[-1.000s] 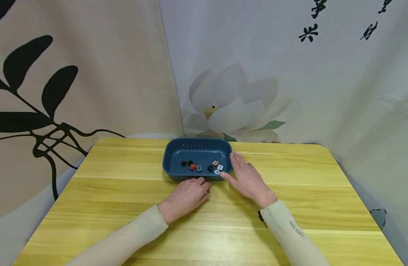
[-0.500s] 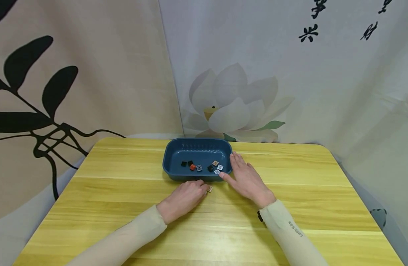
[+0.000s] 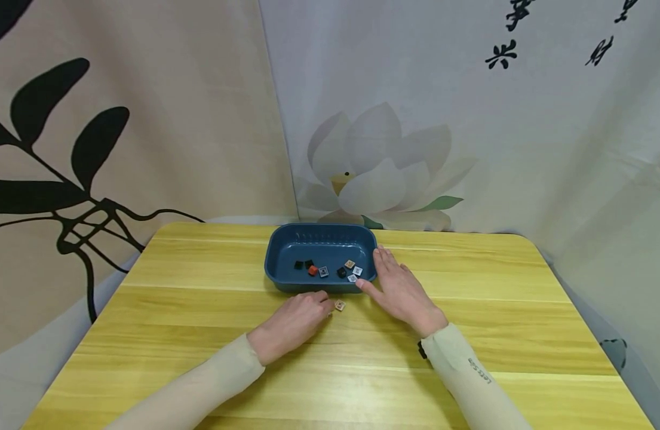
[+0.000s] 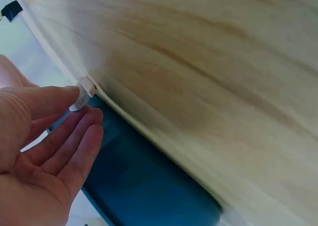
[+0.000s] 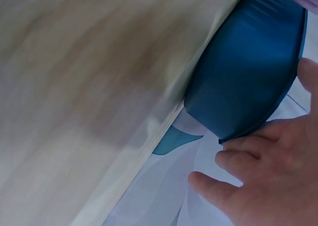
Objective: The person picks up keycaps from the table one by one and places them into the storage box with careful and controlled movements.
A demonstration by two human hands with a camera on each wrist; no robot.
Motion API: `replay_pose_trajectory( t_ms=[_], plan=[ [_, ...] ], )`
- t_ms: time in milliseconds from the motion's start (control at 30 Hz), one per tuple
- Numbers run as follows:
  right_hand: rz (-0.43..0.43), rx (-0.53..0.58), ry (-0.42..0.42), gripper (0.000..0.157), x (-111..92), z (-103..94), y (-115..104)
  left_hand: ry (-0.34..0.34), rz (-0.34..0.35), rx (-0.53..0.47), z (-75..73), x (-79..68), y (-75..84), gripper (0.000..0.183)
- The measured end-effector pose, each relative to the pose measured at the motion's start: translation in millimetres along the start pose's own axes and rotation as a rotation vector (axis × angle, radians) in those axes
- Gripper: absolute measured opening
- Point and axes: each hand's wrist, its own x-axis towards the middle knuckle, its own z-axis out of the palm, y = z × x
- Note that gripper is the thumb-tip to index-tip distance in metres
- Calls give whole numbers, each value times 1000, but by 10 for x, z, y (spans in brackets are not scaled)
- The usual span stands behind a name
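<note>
My left hand (image 3: 297, 316) is in front of the blue tray (image 3: 321, 288). In the left wrist view its thumb and fingers pinch a small pale keycap (image 4: 79, 103) with a round mark on it. Just beyond the fingertips, a beige keycap (image 3: 340, 305) lies on the table. My right hand (image 3: 402, 294) rests at the tray's right end, fingers extended along the side and thumb at the front rim. Inside the tray lie several keycaps, among them an orange one (image 3: 312, 270), a black one (image 3: 341, 272) and a white one (image 3: 357, 271).
The light wooden table (image 3: 330, 382) carries the tray near its far edge. Directly behind hangs a pale curtain (image 3: 394, 71) printed with a lotus and dark leaves.
My left hand has drawn slightly left, and the beige keycap it partly covered now shows on the table. The right hand and the tray keep their places.
</note>
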Motion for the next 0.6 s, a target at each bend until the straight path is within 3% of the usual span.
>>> replay_pose_trajectory(
  t_ms=[200,433,600],
  plan=[
    [-5,1,2,93,-1,-2,-2,45,-16,-23,-70,-19,-2,14],
    [-10,11,0,93,-12,-13,0,103,-85,-56,-238,-46,-16,16],
    [-17,8,1,93,-19,-19,0,172,-104,-71,-322,-71,-49,17]
  ],
)
